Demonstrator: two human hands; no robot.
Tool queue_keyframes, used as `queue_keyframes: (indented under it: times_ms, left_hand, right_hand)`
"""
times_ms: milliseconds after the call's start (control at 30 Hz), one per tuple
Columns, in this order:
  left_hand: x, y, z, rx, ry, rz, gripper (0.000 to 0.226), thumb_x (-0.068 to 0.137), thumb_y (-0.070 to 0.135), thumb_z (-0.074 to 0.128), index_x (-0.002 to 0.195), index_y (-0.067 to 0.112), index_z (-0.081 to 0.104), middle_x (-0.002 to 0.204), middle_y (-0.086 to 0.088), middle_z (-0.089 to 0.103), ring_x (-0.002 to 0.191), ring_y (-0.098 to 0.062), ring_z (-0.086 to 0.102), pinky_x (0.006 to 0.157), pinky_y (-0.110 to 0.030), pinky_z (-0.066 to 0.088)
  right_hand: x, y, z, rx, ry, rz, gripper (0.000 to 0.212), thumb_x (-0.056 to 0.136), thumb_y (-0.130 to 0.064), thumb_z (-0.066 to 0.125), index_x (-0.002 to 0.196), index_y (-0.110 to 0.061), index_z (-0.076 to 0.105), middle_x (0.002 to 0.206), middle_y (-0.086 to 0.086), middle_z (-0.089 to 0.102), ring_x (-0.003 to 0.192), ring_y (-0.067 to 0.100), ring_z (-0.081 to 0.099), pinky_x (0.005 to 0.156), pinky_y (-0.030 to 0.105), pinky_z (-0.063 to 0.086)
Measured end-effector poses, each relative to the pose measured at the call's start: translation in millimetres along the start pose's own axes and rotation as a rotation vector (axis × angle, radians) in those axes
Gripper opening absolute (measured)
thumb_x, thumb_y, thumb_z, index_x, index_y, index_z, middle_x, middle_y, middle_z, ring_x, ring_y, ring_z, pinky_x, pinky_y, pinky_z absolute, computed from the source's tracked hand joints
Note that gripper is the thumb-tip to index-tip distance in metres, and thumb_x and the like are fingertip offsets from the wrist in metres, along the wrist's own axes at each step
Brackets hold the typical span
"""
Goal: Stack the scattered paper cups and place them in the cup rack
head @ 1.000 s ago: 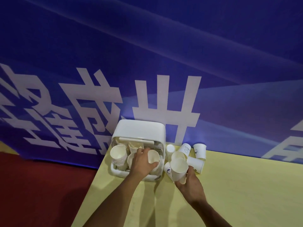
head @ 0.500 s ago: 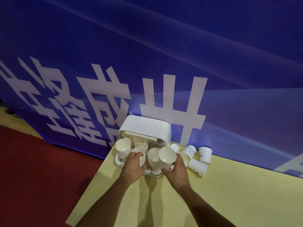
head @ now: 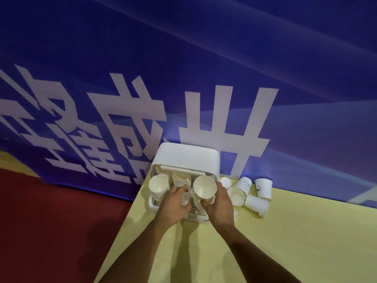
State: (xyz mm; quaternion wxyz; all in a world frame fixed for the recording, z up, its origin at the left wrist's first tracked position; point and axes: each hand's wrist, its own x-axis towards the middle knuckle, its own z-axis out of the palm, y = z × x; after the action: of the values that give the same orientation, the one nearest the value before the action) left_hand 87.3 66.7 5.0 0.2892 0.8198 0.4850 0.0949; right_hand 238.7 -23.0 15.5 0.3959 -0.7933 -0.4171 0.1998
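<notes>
The cup rack (head: 184, 160) sat at the table's (head: 285, 242) back left corner, hard against the blue banner (head: 204, 58), with its open front facing me so that I could feed cups straight in. I had my right hand (head: 219, 207) curled around a paper cup (head: 204, 188), mouth tipped toward me, fingers wrapped on its far side and thumb (head: 205, 201) on the near wall just under the rim; I held it at the rack's right-hand slot, directly over the stack (head: 196, 207) there, which I judged was the way to nest it onto the cups below. My left hand (head: 175, 205) was half closed at the middle of the rack, fingers bent in among the cups between the left stack (head: 158, 185) and the one I was loading. I read that as steadying, though whether those fingers actually gripped a cup or only rested against one I could not tell. The left stack stood tilted toward me, its top cup showing an open mouth, and a further stack (head: 180, 180) showed behind my left fingers. Loose cups (head: 250, 193) lay along the back edge of the table just right of the rack: some on their sides, one (head: 263, 187) upside down by the banner. So the job was, I judged, partly done, with that cluster yet to gather
</notes>
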Motion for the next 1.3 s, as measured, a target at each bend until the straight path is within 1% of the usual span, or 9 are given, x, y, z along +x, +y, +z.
queue_keyframes:
  times_ms: [167,367,533,633,733,867,1000,1100,1300]
  left_hand:
    - [8,-9,-4,-0.069,-0.032,0.050,0.050,0.082,0.029,0.067,0.131,0.025,0.055,0.132,0.006,0.051,0.119,-0.015,0.053,0.102,-0.034,0.045]
    - [10,-10,-8,-0.089,-0.014,0.069,0.047,0.081,0.025,0.068,0.127,0.022,0.057,0.131,0.004,0.051,0.117,-0.017,0.053,0.100,-0.038,0.046]
    - [2,-19,-4,-0.118,0.024,0.051,0.043,0.080,0.026,0.068,0.123,0.021,0.060,0.127,0.005,0.053,0.115,-0.018,0.055,0.098,-0.038,0.047]
    - [-2,-21,-3,-0.134,0.061,0.038,0.042,0.080,0.028,0.068,0.121,0.022,0.060,0.123,0.005,0.054,0.109,-0.017,0.056,0.093,-0.035,0.048]
    - [-6,-25,-4,-0.151,0.065,0.037,0.041,0.078,0.031,0.068,0.117,0.025,0.060,0.111,0.008,0.053,0.096,-0.015,0.059,0.086,-0.035,0.051]
    - [-11,-36,-6,-0.197,-0.029,0.019,0.040,0.073,0.033,0.072,0.111,0.030,0.061,0.095,0.010,0.053,0.084,-0.011,0.056,0.083,-0.033,0.051]
    - [-11,-44,-9,-0.252,-0.035,0.000,0.037,0.073,0.033,0.074,0.107,0.030,0.062,0.089,0.008,0.058,0.076,-0.006,0.056,0.073,-0.026,0.049]
    - [-11,-48,-11,-0.271,-0.041,-0.025,0.034,0.074,0.031,0.074,0.106,0.031,0.063,0.086,0.010,0.060,0.073,-0.001,0.057,0.069,-0.020,0.045]
    - [-6,-54,-13,-0.318,-0.035,-0.069,0.031,0.073,0.031,0.070,0.104,0.031,0.064,0.081,0.012,0.063,0.072,-0.001,0.059,0.073,-0.025,0.051]
  right_hand:
    - [-4,3,9,-0.039,0.033,0.049,0.062,0.073,-0.037,0.079,0.124,-0.017,0.051,0.114,0.003,0.060,0.106,0.024,0.056,0.086,0.039,0.048]
    - [-9,2,7,-0.033,-0.001,0.080,0.074,0.072,-0.040,0.082,0.131,-0.014,0.046,0.124,0.004,0.057,0.114,0.023,0.053,0.095,0.043,0.046]
    - [-14,0,18,-0.038,0.001,0.132,0.067,0.080,-0.045,0.074,0.132,-0.015,0.046,0.125,0.005,0.053,0.113,0.025,0.054,0.092,0.044,0.049]
    - [-15,1,28,-0.034,0.044,0.184,0.064,0.080,-0.045,0.075,0.128,-0.014,0.046,0.125,0.007,0.052,0.112,0.027,0.055,0.091,0.045,0.049]
    - [-14,4,36,-0.024,0.041,0.251,0.067,0.078,-0.047,0.075,0.128,-0.014,0.046,0.125,0.009,0.055,0.114,0.030,0.055,0.093,0.047,0.048]
    - [-6,3,48,-0.013,0.016,0.405,0.072,0.071,-0.046,0.079,0.128,-0.019,0.043,0.117,0.009,0.063,0.109,0.033,0.060,0.091,0.047,0.051]
    - [-1,4,58,0.007,0.006,0.475,0.074,0.073,-0.041,0.079,0.133,-0.022,0.039,0.121,0.006,0.063,0.113,0.032,0.060,0.090,0.043,0.048]
    - [3,5,62,0.039,0.000,0.469,0.074,0.075,-0.040,0.077,0.136,-0.025,0.038,0.124,0.005,0.064,0.116,0.033,0.059,0.092,0.042,0.047]
    - [12,-6,66,0.141,0.071,0.405,0.083,0.078,-0.043,0.075,0.145,-0.037,0.028,0.128,0.001,0.064,0.115,0.032,0.060,0.093,0.039,0.048]
